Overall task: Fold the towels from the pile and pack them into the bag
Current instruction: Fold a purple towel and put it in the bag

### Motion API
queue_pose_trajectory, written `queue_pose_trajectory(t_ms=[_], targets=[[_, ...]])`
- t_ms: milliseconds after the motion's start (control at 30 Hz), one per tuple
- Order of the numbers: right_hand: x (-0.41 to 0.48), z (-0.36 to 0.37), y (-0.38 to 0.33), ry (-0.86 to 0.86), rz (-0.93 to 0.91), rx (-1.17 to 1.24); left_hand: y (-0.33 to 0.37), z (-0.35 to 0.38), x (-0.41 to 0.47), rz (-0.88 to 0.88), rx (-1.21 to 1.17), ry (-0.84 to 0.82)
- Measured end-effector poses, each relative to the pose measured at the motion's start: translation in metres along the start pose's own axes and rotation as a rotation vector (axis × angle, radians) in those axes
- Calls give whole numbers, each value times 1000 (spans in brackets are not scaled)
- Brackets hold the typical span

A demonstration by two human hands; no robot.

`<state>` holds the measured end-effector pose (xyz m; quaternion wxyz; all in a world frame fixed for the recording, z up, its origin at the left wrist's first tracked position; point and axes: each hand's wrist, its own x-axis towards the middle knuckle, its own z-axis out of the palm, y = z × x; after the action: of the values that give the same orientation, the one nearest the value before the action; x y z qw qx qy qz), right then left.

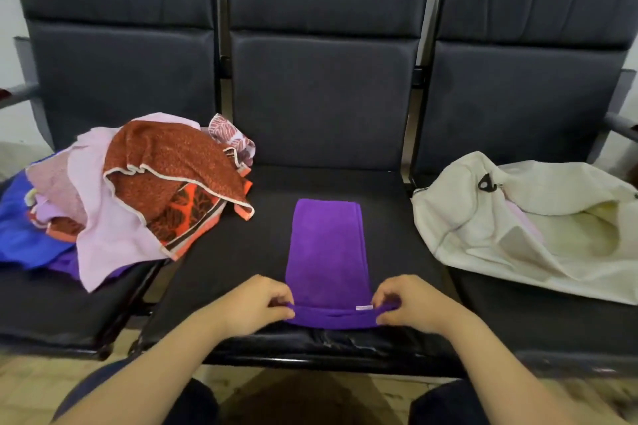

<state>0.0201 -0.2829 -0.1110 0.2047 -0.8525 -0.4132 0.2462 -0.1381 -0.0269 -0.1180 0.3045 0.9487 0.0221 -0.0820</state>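
Towels sit in a messy pile on the left seat. We see a rusty red one on top, with pink, blue and orange ones under it and beside it.

We have one purple towel on the middle seat. It lies flat in a long strip that points away from us. Its far end is near the back of the seat. Its near end is by the front edge of the seat.

Our left hand pinches the near left corner of the purple towel. Our right hand pinches the near right corner. Both hands are closed on the cloth, and the near edge is lifted a little and curled over. A small white tag shows on that edge, close to our right hand.

We see the cream bag on the right seat. It lies on its side with its mouth open. Something pale pink shows inside it, but we cannot tell what it is.
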Motion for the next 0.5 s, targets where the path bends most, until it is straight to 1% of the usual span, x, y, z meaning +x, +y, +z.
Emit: queue_pose_trajectory(t_ms=[100, 200, 300, 400, 500], targets=[[-6, -1, -1, 19, -21, 116, 1, 5, -7, -10, -30, 64], [-9, -1, -1, -3, -10, 259, 0, 4, -9, -79, -122, 97], [-5, -1, -3, 87, 6, 390, -1, 6, -4, -142, -194, 204], [7, -1, -5, 189, 55, 417, -1, 9, 8, -191, -216, 354], [20, 6, -3, 233, 133, 369, -5, 11, 21, -236, -263, 423]])
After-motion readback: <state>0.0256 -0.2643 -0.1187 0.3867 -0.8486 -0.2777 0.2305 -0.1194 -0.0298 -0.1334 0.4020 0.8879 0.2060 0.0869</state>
